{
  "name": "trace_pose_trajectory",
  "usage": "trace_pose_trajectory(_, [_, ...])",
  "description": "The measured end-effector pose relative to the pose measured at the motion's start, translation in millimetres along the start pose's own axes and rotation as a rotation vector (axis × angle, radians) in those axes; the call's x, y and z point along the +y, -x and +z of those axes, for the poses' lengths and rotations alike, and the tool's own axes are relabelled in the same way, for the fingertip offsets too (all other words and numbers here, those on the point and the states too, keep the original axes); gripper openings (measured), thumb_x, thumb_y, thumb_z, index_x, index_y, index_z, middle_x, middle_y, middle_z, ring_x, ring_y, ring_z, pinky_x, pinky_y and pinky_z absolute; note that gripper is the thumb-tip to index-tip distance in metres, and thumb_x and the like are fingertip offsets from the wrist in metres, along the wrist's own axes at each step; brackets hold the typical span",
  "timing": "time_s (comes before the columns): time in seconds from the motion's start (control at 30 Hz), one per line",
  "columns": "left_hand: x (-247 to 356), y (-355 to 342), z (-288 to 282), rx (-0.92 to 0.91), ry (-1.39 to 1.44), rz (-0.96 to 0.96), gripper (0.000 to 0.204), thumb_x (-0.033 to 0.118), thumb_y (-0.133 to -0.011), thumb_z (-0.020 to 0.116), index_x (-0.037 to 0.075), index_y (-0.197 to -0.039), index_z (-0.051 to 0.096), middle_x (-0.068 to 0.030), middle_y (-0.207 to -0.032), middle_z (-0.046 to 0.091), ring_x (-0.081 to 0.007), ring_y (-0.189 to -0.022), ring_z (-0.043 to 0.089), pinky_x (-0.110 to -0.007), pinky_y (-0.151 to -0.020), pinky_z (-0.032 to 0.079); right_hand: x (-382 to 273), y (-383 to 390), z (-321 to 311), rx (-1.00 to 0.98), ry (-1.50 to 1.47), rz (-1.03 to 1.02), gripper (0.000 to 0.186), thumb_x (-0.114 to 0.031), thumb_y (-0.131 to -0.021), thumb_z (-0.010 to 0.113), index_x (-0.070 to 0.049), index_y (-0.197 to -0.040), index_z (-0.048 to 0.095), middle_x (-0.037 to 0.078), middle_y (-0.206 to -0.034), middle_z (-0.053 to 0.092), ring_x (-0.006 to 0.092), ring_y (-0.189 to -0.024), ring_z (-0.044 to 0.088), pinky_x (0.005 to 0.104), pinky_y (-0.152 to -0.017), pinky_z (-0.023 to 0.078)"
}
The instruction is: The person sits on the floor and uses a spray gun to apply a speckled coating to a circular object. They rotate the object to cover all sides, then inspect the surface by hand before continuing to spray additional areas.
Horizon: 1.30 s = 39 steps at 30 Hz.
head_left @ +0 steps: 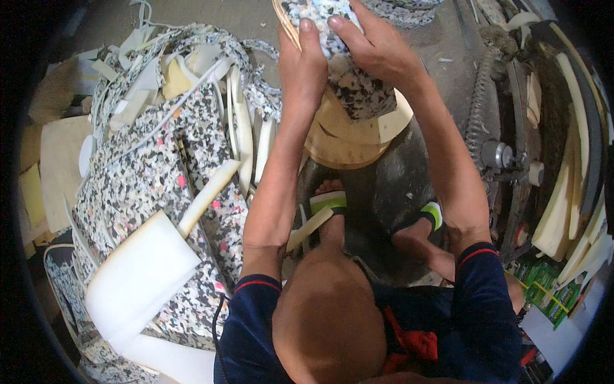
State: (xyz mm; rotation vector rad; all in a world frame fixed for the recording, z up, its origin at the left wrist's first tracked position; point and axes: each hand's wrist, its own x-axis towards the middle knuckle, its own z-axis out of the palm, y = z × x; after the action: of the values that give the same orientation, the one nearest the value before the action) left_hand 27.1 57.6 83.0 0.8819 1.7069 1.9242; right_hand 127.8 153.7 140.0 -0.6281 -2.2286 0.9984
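Observation:
A block of speckled black-and-white rebonded foam (pixel 363 93) is held between my two hands at the top middle, its upper end cut off by the picture's edge. My left hand (pixel 302 70) is closed on its left side, thumb up along the block. Thin tan layered edges (pixel 286 20) show beside the fingers of that hand; what they belong to is unclear. From the other side my right hand (pixel 387 54) grips the block, thumb pressed on its face. Below the block is a round pale wooden piece (pixel 348 152), partly hidden by it.
Large speckled foam pieces (pixel 137 176) are heaped on the left, with white foam offcuts (pixel 144 272) lying on top. A metal spring (pixel 481 89) and a round metal fitting (pixel 495 154) are at the right. Pale foam strips (pixel 559 211) stand along the far right.

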Motion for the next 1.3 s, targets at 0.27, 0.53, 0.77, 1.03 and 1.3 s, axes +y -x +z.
trace_pose_trajectory(0.27, [7,5,12,-0.001,-0.173,0.098,0.069,0.057,-0.099,0.04,0.003,-0.14,0.038,-0.0306,-0.125,0.059,-0.0488,-0.115,0.059,-0.05,-0.098,0.045,-22,-14,-11,-0.131,0.236,0.351,0.053,-0.034,-0.098,0.051,0.008,-0.129,0.054,0.031,-0.124,0.061,0.0456,-0.118,0.058,0.0465,-0.101,0.044])
trace_pose_trajectory(0.53, [24,-24,-8,0.051,0.236,-0.233,0.066,0.054,-0.107,0.029,-0.004,-0.131,0.051,-0.0177,-0.116,0.065,-0.0272,-0.105,0.066,-0.039,-0.089,0.055,-7,-12,-24,-0.158,-0.414,0.353,0.061,-0.04,-0.105,0.044,0.011,-0.139,0.045,0.027,-0.141,0.051,0.034,-0.134,0.047,0.0388,-0.112,0.034])
trace_pose_trajectory(0.77, [27,-29,-30,-0.132,0.443,-0.391,0.084,0.066,-0.101,0.025,-0.006,-0.138,0.044,-0.0242,-0.125,0.063,-0.0312,-0.107,0.068,-0.043,-0.09,0.059,11,17,21,0.082,-0.114,0.048,0.058,-0.042,-0.095,0.055,0.0,-0.134,0.058,0.031,-0.127,0.06,0.0438,-0.122,0.058,0.0417,-0.108,0.042])
trace_pose_trajectory(1.03, [20,20,-40,-0.201,0.427,-0.238,0.085,0.068,-0.098,0.041,-0.002,-0.146,0.038,-0.018,-0.143,0.05,-0.0267,-0.128,0.052,-0.044,-0.108,0.042,-25,-1,-3,0.036,-0.135,0.292,0.051,-0.04,-0.102,0.05,0.004,-0.123,0.064,0.02,-0.108,0.072,0.021,-0.103,0.066,0.0362,-0.092,0.049])
trace_pose_trajectory(1.3, [3,14,2,0.042,-0.089,0.193,0.067,0.058,-0.101,0.036,0.004,-0.14,0.041,-0.0259,-0.114,0.063,-0.0395,-0.105,0.065,-0.047,-0.09,0.048,4,1,6,0.105,-0.159,0.01,0.037,-0.024,-0.102,0.045,0.003,-0.125,0.06,0.024,-0.11,0.068,0.0344,-0.106,0.066,0.041,-0.093,0.049])
